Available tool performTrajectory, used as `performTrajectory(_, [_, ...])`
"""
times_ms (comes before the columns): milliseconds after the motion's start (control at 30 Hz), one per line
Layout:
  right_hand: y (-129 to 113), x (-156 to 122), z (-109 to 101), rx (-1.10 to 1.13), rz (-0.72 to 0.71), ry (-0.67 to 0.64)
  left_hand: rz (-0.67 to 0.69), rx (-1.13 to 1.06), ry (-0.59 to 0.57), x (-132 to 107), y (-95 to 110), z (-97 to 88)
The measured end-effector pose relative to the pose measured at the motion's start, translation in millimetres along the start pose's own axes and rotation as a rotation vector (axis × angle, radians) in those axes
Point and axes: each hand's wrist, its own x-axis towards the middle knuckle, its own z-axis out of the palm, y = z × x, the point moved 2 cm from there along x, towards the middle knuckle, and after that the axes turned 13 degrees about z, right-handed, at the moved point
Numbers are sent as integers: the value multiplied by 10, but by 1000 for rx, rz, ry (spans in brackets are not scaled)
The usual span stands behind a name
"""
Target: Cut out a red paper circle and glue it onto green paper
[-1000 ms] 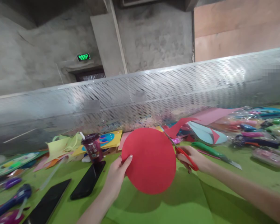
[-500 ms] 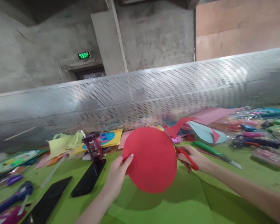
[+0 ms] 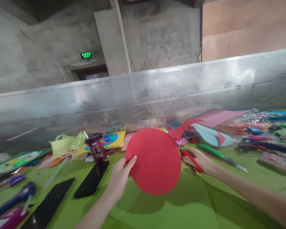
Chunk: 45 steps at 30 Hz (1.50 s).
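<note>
Between my hands a red paper circle (image 3: 154, 162) is held up above the green tabletop (image 3: 138, 219). My left hand (image 3: 124, 170) pinches its left edge, thumb on the near face and fingers behind. In my right hand (image 3: 197, 159) are red-handled scissors (image 3: 192, 161), my fingers wrapped round the handles. The blades reach up and left along the circle's upper right edge; part of them is hidden by the paper. Just behind lie red paper offcuts (image 3: 186, 127). To the right of my right hand is a green-handled craft knife (image 3: 215, 153) with its blade exposed.
On the left are a lidded purple cup (image 3: 96, 148), a black phone (image 3: 92, 179) and a dark flat device (image 3: 50, 203). Yellow paper scraps (image 3: 66, 146) lie behind them. Several bagged craft supplies (image 3: 255, 127) fill the right. A perforated metal screen (image 3: 143, 92) runs along the back.
The view has shifted slightly, so things on the table sit a little farther right. Both hands keep their hold on the circle and scissors, almost unmoved.
</note>
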Motion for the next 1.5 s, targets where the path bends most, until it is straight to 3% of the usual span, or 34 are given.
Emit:
performTrajectory(533, [60, 49, -13, -5, 2, 6, -6, -14, 0, -4, 39, 20])
performTrajectory(733, [27, 31, -19, -15, -14, -54, 7, 22, -21, -13, 46, 16])
performTrajectory(900, [59, 36, -20, -28, -3, 21, 2, 36, -25, -4, 25, 12])
performTrajectory(1500, [110, 83, -17, -49, 24, 42, 13, 56, -7, 33, 12, -24])
